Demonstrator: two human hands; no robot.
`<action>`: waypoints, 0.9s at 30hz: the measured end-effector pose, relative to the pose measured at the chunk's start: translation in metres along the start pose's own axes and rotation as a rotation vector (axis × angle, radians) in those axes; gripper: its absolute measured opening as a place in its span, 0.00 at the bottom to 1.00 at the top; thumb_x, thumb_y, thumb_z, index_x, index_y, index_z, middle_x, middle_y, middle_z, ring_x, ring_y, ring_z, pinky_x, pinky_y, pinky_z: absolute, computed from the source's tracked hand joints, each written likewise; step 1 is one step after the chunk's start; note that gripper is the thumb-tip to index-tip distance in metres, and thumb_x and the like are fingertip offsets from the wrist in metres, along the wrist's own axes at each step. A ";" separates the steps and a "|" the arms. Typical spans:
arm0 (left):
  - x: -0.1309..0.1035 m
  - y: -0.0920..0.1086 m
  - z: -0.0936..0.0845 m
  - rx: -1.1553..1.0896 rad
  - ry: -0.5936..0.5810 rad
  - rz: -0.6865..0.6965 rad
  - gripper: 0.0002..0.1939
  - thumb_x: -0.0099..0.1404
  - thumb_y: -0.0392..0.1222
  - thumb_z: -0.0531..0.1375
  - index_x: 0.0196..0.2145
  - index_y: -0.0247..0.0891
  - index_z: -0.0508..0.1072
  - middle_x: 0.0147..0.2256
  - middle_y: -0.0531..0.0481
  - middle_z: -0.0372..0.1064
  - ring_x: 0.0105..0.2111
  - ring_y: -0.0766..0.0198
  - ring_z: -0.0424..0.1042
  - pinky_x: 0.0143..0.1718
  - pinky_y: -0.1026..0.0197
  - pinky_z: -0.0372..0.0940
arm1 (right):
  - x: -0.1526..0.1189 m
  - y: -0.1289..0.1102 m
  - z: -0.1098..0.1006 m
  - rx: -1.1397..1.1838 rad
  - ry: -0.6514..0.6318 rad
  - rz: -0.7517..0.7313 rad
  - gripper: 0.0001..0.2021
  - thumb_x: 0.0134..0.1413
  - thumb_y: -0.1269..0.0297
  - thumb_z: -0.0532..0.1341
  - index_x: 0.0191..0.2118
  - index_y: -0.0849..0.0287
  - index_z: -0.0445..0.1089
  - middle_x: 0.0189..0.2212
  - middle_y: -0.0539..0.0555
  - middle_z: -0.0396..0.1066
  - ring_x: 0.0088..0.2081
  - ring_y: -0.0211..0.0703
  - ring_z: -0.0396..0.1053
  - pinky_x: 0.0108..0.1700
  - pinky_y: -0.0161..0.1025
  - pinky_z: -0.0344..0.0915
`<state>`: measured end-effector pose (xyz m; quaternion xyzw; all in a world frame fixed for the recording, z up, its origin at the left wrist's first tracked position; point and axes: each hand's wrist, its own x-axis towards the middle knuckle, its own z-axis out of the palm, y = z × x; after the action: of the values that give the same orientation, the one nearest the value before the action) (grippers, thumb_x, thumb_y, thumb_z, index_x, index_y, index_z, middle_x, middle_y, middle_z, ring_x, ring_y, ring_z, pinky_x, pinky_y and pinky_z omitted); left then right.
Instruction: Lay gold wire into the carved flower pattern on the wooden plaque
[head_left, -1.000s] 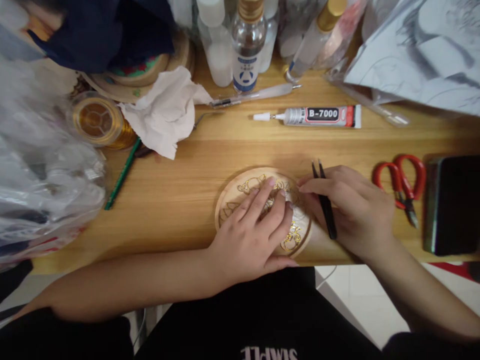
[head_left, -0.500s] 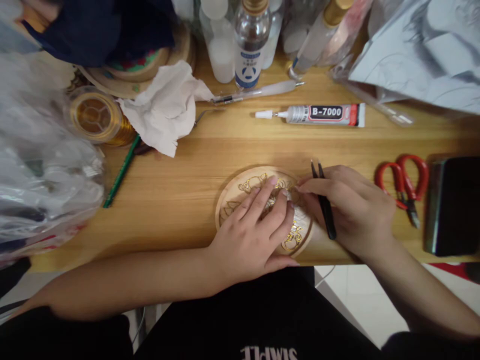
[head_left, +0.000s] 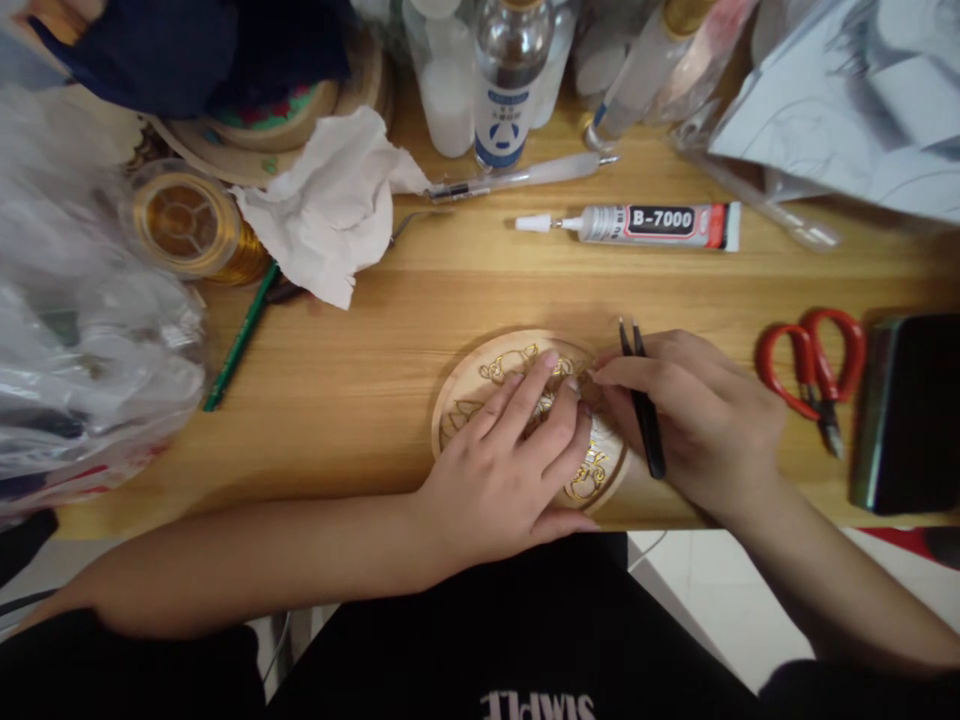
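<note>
My left hand lies with its fingers stretched over a round wooden plate at the table's front edge, covering its middle. Bent gold wire forms a curled pattern on the plate, partly hidden by that hand. At the plate's right side, my right hand is closed, with black tweezers tucked in it, tips pointing away from me. Its thumb and forefinger tips press together over the plate's rim; whether they pinch wire there, I cannot make out.
Red-handled cutters and a black phone-like object lie to the right. Behind are a B-7000 glue tube, a pen and several bottles. On the left are a gold wire spool, crumpled tissue and a green pencil.
The view has shifted slightly. The tweezers have tilted a little in my right hand; my left hand stays in place on the plate.
</note>
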<state>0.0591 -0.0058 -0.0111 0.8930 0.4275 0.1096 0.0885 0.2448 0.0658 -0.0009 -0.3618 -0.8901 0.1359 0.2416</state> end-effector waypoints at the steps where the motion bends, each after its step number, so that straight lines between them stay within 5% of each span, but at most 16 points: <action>1: 0.000 0.000 0.000 -0.002 0.001 0.000 0.39 0.68 0.67 0.46 0.57 0.28 0.66 0.58 0.35 0.62 0.64 0.42 0.53 0.63 0.48 0.52 | 0.000 0.000 0.000 0.002 -0.003 0.001 0.09 0.57 0.76 0.60 0.39 0.54 0.66 0.27 0.50 0.71 0.31 0.42 0.71 0.33 0.38 0.68; 12: 0.001 0.000 0.000 0.016 0.013 0.002 0.39 0.68 0.67 0.45 0.57 0.27 0.66 0.59 0.36 0.62 0.64 0.42 0.54 0.63 0.49 0.52 | -0.001 0.003 -0.004 0.039 -0.073 -0.032 0.09 0.56 0.75 0.61 0.40 0.54 0.65 0.35 0.53 0.76 0.36 0.45 0.73 0.36 0.41 0.69; 27: 0.001 0.000 -0.001 0.015 0.022 -0.005 0.39 0.68 0.67 0.47 0.57 0.27 0.66 0.58 0.37 0.63 0.62 0.41 0.56 0.64 0.48 0.51 | 0.001 0.011 0.000 0.308 -0.052 0.083 0.10 0.54 0.77 0.63 0.39 0.55 0.68 0.32 0.52 0.74 0.36 0.43 0.72 0.36 0.43 0.71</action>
<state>0.0597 -0.0055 -0.0102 0.8912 0.4315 0.1159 0.0776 0.2506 0.0737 -0.0049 -0.3535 -0.8488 0.2901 0.2654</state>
